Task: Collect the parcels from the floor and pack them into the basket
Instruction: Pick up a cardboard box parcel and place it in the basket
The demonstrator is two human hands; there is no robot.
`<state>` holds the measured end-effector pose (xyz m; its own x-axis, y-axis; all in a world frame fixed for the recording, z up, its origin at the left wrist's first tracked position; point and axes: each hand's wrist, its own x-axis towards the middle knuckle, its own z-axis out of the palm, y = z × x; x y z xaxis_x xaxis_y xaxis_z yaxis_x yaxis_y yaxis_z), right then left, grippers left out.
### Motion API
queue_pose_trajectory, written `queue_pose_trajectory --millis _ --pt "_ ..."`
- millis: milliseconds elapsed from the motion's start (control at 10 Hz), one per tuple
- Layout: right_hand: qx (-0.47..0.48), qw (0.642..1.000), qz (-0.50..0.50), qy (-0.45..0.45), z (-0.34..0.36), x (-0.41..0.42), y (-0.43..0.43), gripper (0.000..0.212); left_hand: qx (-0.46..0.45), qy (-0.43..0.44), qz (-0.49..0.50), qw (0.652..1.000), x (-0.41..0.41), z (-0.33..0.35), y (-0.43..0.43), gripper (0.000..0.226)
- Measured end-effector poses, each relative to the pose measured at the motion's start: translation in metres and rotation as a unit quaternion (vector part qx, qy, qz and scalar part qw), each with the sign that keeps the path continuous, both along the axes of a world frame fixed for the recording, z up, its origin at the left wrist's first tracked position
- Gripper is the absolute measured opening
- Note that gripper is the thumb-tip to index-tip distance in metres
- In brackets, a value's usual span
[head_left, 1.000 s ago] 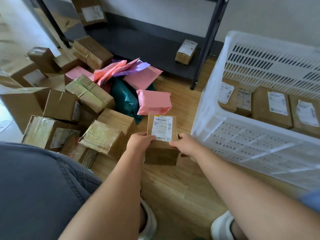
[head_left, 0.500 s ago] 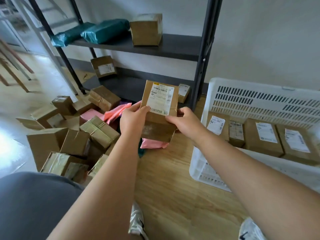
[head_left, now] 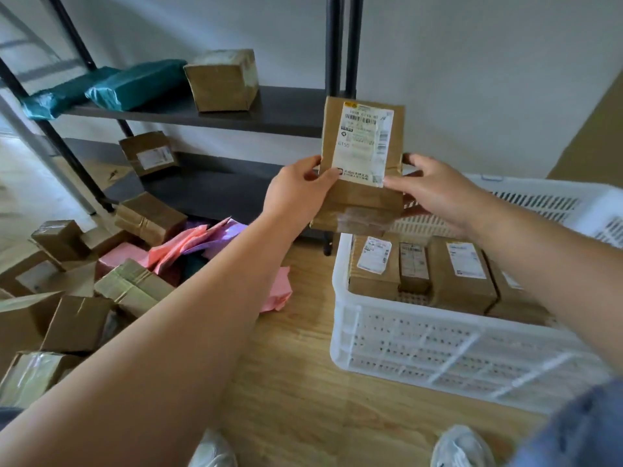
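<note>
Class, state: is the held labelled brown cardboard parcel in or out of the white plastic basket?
Out: left hand and right hand hold the parcel aloft, outside the white basket.

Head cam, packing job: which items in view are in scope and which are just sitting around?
In scope:
- held parcel, gripped by left hand and right hand
- white basket
- packed parcels inside it
- floor pile of boxes and pink mailers

Sitting around:
- black shelf rack
- teal mailers and taped box on its upper shelf
- labelled box on its lower shelf
</note>
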<state>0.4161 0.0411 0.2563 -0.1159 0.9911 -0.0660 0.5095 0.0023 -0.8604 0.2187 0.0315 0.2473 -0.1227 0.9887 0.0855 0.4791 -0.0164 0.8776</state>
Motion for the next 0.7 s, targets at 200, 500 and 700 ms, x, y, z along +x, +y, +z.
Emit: queue_pose_trajectory --millis 200,500,700 --pt "-0.074 0.997 -0.015 -0.019 -0.029 0.066 0.026 0.048 -0.052 0.109 -0.087 0.989 0.059 -0.029 0.029 0.04" --pt "-0.254 0.967 -0.008 -0.015 -0.123 0.1 0.047 0.025 -0.24 0.273 -0.126 0.923 0.113 -0.097 0.052 0.018" --pt "-0.317 0.948 0.004 -0.022 -0.171 0.099 0.046 0.029 -0.306 0.367 -0.17 0.862 0.129 -0.135 0.051 0.031"
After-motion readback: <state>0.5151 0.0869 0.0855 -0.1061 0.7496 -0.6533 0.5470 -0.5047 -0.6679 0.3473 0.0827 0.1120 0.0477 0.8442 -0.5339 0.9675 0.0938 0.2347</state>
